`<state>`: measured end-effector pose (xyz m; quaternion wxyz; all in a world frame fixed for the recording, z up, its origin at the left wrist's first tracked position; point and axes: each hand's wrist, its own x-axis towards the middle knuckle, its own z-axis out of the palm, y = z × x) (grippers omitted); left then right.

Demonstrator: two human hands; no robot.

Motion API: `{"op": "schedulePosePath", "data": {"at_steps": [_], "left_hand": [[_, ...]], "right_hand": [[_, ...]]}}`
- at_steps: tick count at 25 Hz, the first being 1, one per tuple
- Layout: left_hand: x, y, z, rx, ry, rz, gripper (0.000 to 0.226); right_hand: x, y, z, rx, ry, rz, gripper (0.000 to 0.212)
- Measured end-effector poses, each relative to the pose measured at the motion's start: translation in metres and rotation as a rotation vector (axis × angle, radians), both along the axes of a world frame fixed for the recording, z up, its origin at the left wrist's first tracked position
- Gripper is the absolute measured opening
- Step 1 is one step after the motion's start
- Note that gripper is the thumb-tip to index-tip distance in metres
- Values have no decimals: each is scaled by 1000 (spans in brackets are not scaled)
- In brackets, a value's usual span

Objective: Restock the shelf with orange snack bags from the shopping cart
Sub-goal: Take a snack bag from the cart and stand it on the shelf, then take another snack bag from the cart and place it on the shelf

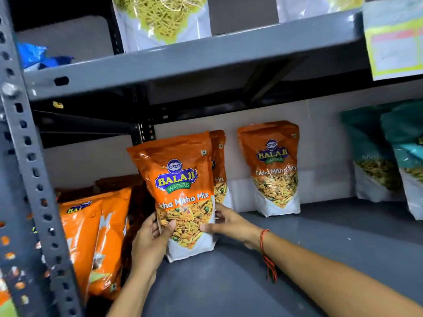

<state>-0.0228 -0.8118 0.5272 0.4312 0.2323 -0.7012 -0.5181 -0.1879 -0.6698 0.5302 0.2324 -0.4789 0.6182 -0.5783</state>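
Note:
An orange Balaji snack bag [180, 186] stands upright on the grey shelf [286, 252], its white base touching the surface. My left hand [151, 241] grips its lower left side, thumb on the front. My right hand [229, 223] holds its lower right edge. Directly behind it stands a second orange bag [219, 165], mostly hidden. A third orange bag [274, 165] leans against the back wall to the right. The shopping cart is out of view.
Several orange bags of another kind [96, 236] are stacked at the shelf's left end. Teal bags [384, 156] stand at the right. A perforated grey upright [29, 179] runs down the left. The upper shelf [183, 62] carries clear noodle-snack bags [162, 19] and a price tag [396, 42].

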Motion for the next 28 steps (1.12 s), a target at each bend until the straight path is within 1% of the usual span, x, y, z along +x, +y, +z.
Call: {"op": "schedulePosePath", "data": {"at_steps": [2,3,4,6,9,11,15,17,19,20,22,23,25,27,28], "left_hand": [[4,13,3,-70,11,115,63],[6,22,6,-123,46,183,67],[6,36,11,-171,111,216,65],[-2,75,22,-201,253,153,57],[-24,149,43,-146,460,-69,50],[-42,210,52,-70,559,-246,46],[-75,341,42,106,595,-650,39],[-91,408,23,185,571,-872,33],[-101,482,-12,247,440,-1104,30],[-103,515,-36,244,325,-1191,30],[-104,588,-99,240,23,-1416,30],[-104,615,-133,178,-120,-1497,31],[-101,670,-213,42,-440,-1612,34],[-99,710,-294,21,-751,-1656,38],[-99,727,-331,-25,-898,-1664,43]], "right_hand": [[5,9,8,-24,23,-66,72],[10,17,15,-63,16,-111,75],[15,26,23,-127,9,-162,73],[26,54,41,-303,-2,-272,62],[42,111,55,-565,-34,-399,52],[49,168,54,-679,-52,-472,48],[53,306,43,-808,-26,-729,37],[60,380,28,-803,21,-881,33],[75,459,1,-764,60,-1055,30],[84,493,-17,-731,61,-1136,29],[106,566,-64,-648,15,-1331,28],[117,593,-88,-609,-25,-1396,28],[144,651,-152,-498,-140,-1563,28],[170,698,-224,-366,-283,-1704,26],[183,719,-265,-270,-378,-1766,28]]}}
